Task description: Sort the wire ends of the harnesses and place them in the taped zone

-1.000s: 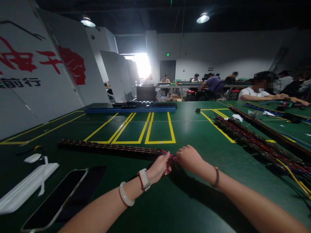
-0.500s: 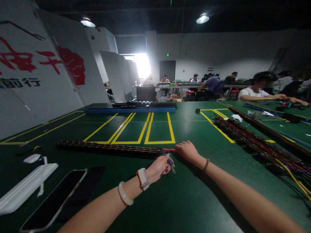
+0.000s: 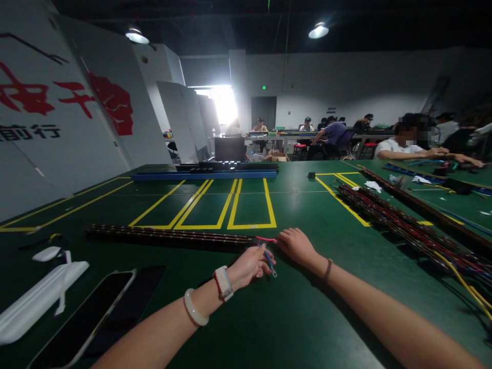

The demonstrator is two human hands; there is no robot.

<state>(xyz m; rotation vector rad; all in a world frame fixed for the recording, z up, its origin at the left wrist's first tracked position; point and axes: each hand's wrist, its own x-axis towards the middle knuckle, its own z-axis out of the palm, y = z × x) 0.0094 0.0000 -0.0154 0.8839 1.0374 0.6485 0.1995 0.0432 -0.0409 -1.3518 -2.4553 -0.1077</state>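
Observation:
A long dark strip bundle (image 3: 169, 236) lies across the green table, its right end near both hands. From that end a red wire (image 3: 266, 239) runs to my right hand (image 3: 298, 248), whose fingers are closed on it. My left hand (image 3: 249, 266) is closed round a blue wire (image 3: 269, 258) just below the bundle's end. The blue wire ends in a metal ring lug (image 3: 274, 273) that hangs free past the fingers.
At the left lie a phone (image 3: 84, 318), a dark flat object (image 3: 126, 307) and a white case (image 3: 42, 300). More wired bundles (image 3: 392, 220) lie at the right. Blue trays (image 3: 203, 175) stand at the back. A person (image 3: 403, 146) sits beyond the table's right side.
The view has shifted slightly. Both hands keep their holds on the wires, with hardly any movement.

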